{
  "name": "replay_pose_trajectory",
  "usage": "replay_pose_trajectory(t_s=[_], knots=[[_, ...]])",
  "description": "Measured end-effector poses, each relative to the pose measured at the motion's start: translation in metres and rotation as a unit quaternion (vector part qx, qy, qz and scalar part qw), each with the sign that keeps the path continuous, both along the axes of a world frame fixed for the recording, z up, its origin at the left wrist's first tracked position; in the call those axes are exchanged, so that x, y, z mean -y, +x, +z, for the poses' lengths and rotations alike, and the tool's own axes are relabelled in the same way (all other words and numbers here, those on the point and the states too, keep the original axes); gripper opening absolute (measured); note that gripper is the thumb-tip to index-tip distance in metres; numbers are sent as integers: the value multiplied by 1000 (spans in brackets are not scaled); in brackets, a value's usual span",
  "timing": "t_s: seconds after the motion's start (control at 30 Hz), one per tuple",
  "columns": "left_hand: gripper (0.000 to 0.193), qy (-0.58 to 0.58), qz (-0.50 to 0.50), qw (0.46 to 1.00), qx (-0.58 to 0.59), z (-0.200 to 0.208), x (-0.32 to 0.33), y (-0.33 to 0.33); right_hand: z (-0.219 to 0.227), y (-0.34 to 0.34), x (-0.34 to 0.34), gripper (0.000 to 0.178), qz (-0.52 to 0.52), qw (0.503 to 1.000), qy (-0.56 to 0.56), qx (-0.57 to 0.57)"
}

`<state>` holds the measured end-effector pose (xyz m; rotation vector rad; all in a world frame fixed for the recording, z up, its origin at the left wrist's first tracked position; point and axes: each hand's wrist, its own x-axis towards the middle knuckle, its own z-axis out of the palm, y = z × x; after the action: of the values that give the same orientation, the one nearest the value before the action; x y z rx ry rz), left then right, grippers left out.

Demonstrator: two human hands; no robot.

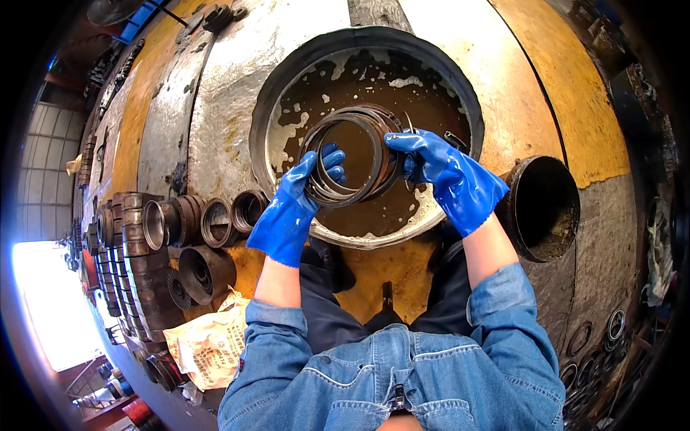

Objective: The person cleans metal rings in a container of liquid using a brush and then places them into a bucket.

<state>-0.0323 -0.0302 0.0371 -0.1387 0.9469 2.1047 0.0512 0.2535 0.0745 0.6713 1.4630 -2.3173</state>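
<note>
in the head view, the left hand [293,197] in a blue glove grips the left side of a bundle of metal rings [376,161], its fingers reaching through the opening. the right hand [442,165], also gloved, closes thumb and fingers at their right edge. the rings are held above a round basin [359,38] of brown, foamy liquid [374,79]. metal cylinders [188,220] and a crumpled sack [210,343] lie left, a dark open drum [560,188] right
</note>
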Motion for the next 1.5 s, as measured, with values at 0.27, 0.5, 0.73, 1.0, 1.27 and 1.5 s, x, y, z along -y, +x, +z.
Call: replay_pose_trajectory(t_s=[0.27, 0.5, 0.73, 1.0, 1.27, 1.5], knots=[[49, -109, -5, 993, -35, -17, -14, 18, 5, 1, 13, 31, -14, 995, -41, -91], [62, -51, -11, 997, -62, -6, -8, 9, -6, -3, 3, 32, -67, 995, -3, -68], [55, 37, -1, 999, -30, 8, -12, 14, -10, 3, 1, 32, -114, 988, 37, -96], [52, 191, -3, 980, 61, -12, -12, 11, -14, -4, 1, 32, -110, 993, 3, -32], [53, -24, 9, 999, -37, -6, -12, 9, -19, -8, 0, 28, -112, 991, 77, 2], [50, -76, 28, 992, -101, 1, -21, 12, 1, 0, 9, 25, -170, 982, 59, -50]])
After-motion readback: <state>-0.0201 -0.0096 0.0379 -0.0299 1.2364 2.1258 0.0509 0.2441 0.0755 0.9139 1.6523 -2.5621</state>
